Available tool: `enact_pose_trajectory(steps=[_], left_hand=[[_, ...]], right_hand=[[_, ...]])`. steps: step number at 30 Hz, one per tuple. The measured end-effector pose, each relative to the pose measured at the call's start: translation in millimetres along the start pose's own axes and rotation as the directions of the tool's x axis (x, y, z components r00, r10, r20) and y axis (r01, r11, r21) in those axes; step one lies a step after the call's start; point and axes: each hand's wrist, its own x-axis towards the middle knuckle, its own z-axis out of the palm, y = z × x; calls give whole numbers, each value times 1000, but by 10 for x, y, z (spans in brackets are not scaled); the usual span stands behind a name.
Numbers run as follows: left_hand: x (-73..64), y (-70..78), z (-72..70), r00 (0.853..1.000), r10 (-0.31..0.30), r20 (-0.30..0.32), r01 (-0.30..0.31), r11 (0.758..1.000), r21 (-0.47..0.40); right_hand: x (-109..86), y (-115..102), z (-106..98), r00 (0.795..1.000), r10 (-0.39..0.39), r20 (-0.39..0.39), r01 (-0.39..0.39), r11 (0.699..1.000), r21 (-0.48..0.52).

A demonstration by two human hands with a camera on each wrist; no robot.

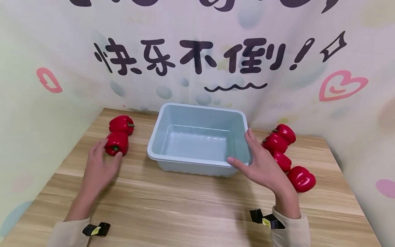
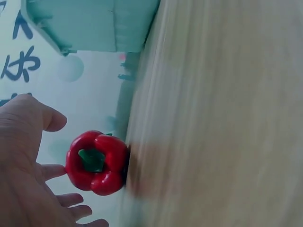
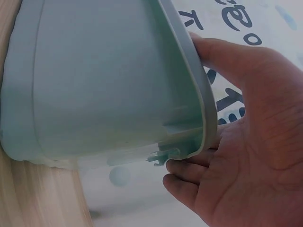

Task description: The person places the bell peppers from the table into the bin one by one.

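Observation:
My left hand (image 1: 101,171) is at a red bell pepper (image 1: 117,141) on the table's left side. Its fingers reach along the pepper's left and the thumb is near its front; they are spread, not curled round it. In the left wrist view the pepper (image 2: 113,156) shows its green stem, just beyond the spread fingers. My right hand (image 1: 267,168) grips the front right corner of a pale blue plastic basin (image 1: 197,168). In the right wrist view the thumb lies on the basin's rim (image 3: 208,101) and fingertips curl beneath it. Inside, the basin holds nothing.
Another red pepper (image 1: 121,124) touches the left one from behind. Several red peppers, such as the nearest one (image 1: 301,179), lie in a row to the right of the basin. A printed cloth (image 1: 191,31) hangs behind the wooden table (image 1: 185,212).

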Motion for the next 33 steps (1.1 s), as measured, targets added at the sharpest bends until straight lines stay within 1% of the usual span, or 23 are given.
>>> enact_pose_trajectory(steps=[9, 14, 17, 21, 28, 33], left_hand=[[54, -96, 56, 999, -47, 18, 48, 997, -64], [66, -141, 81, 998, -59, 29, 61, 995, -80], [75, -156, 97, 998, -60, 35, 63, 994, -94], [95, -149, 112, 998, -51, 33, 54, 993, -100], [142, -113, 117, 997, -66, 42, 69, 993, -91], [179, -93, 141, 998, -50, 26, 52, 996, -75]], right_hand=[[1, -35, -16, 1000, 8, 7, -8, 1000, -17], [4, -77, -52, 1000, 5, 10, -5, 999, -38], [3, -109, -88, 1000, 14, 28, -13, 999, -44], [3, -129, -133, 999, 18, 42, -16, 999, -52], [13, -116, -136, 998, 29, 56, -27, 999, -44], [15, -106, -129, 997, 30, 68, -27, 999, -36]])
